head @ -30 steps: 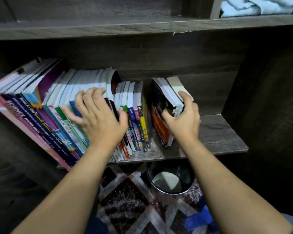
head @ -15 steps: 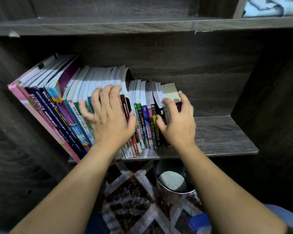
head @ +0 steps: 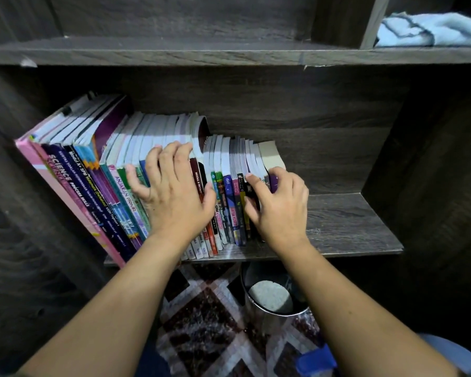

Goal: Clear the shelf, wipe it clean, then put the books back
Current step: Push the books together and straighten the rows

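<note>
A row of books [head: 93, 186] stands leaning left on the dark wooden shelf [head: 346, 224], filling its left and middle. My left hand [head: 174, 200] lies flat with spread fingers against the spines in the middle of the row. My right hand [head: 280, 210] is at the row's right end. Its fingers curl over the last few books [head: 269, 156], around a purple spine, with the thumb on the dark spines beside it. Those end books touch the rest of the row.
The right third of the shelf board is bare wood. A light blue cloth [head: 433, 29] lies on the shelf above, at the right. Below the shelf stand a round metal bin [head: 272, 297] and a patterned rug [head: 207, 322].
My right hand has pushed a separate bunch of books leftward until it joined the row, closing the gap. My left hand stayed pressed on the spines.
</note>
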`<state>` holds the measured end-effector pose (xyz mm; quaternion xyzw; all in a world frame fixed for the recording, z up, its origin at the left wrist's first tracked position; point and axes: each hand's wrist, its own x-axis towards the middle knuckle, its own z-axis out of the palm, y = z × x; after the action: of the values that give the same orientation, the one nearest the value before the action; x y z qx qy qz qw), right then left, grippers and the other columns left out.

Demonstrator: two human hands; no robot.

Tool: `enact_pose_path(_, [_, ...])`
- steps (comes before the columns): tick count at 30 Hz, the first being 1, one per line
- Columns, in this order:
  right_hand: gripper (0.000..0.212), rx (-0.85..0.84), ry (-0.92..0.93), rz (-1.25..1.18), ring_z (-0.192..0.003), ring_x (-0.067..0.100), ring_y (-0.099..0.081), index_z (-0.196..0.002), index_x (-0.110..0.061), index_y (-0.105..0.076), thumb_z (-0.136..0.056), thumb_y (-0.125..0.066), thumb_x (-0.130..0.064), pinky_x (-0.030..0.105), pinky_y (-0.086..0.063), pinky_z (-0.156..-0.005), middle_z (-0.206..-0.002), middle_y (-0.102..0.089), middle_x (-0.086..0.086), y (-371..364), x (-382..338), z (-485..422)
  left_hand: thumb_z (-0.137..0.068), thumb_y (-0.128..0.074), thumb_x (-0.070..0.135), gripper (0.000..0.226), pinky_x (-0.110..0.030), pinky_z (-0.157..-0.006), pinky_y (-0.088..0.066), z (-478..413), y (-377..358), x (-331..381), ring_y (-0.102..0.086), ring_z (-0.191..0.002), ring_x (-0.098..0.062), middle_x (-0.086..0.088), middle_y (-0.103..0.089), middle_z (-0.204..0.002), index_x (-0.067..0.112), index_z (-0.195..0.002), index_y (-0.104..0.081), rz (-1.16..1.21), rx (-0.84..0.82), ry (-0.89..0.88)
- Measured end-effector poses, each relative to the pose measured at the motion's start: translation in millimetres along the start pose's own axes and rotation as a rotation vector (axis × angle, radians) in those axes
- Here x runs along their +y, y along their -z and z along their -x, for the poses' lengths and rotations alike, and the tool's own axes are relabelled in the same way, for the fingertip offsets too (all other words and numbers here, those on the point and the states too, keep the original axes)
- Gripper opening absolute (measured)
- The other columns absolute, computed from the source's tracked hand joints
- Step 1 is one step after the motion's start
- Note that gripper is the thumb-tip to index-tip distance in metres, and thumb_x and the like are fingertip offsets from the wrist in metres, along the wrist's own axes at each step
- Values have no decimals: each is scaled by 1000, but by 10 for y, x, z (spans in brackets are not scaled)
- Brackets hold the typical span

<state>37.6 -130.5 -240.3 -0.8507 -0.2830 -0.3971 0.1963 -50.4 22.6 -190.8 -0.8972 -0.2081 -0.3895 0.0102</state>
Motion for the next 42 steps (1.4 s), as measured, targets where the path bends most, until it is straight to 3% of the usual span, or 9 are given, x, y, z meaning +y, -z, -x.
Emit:
enact_pose_path(6, [25,-34,-34,-71,-70,27,-48,-81,-9,-59,-66,-78,-16,30,-27,-62,-76,-55,10,70,-215,-63,-76,-61,41,69,-48,-111,6,-2,7,17,-28,-134,-29,-6,-42,-139,14,-136,-41,-3,-9,9])
enact_pose_path(14, [23,-241,-104,-300,-76,33,-54,-108,-4,-54,-87,-62,-9,32,-34,-57,-94,-55,15,168,-241,9,-76,-62,41,70,-45,-111,7,-1,33,16,-28,-135,-29,-6,-41,-140,14,-137,-40,2,-23,6])
enact_pose_path(19, [22,-245,-415,-527,-87,26,-61,-112,-17,-49,-94,-60,-25,38,-50,-72,-97,-63,5,124,-95,-98,-77,-61,41,70,-50,-112,6,-2,33,35,-27,-136,-29,-6,-41,-141,13,-137,-40,6,-28,20])
enact_pose_path(24, [86,-161,-449,-307,-110,21,-49,-133,-21,-42,-68,-72,-69,37,-47,-86,-124,-45,7,8,102,-37,-76,-62,40,68,-49,-112,7,-5,5,31,-28,-135,-29,-5,-42,-139,14,-136,-41,17,-16,20])
enact_pose_path(28, [131,-434,-598,-480,-145,39,-18,-142,-56,18,-52,-76,-75,62,-29,-110,-160,-1,14,-174,231,94,-77,-63,40,66,-50,-112,5,-13,-34,-8,-27,-135,-28,-5,-42,-138,15,-135,-41,37,6,3])
enact_pose_path(31, [146,-424,-693,-575,-141,36,-30,-134,-58,33,-46,-83,-69,62,-33,-108,-159,-20,13,-233,229,91,-77,-66,40,67,-54,-111,1,-15,-51,-38,-28,-134,-28,-5,-43,-137,15,-135,-42,33,5,-9])
enact_pose_path(34, [148,-421,-771,-639,-132,33,-46,-143,-52,22,-38,-81,-77,59,-38,-106,-146,-46,11,-331,254,72,-77,-65,42,68,-60,-111,-1,-11,-53,-44,-28,-134,-27,-5,-43,-138,15,-135,-42,21,-12,-6])
enact_pose_path(38, [127,-435,-762,-674,-123,21,-52,-146,-41,-29,-36,-68,-92,49,-45,-103,-133,-52,-3,-446,288,95,-78,-59,44,67,-59,-111,-1,-17,-54,-52,-28,-134,-27,-4,-43,-137,15,-135,-42,22,-5,-13])
enact_pose_path(42, [120,-525,-797,-882,-125,20,-50,-146,-46,-26,-43,-69,-88,52,-42,-106,-139,-46,-2,-484,456,96,-77,-56,47,65,-58,-111,-5,-8,-51,-65,-31,-131,-27,-4,-46,-133,15,-132,-45,12,8,-24])
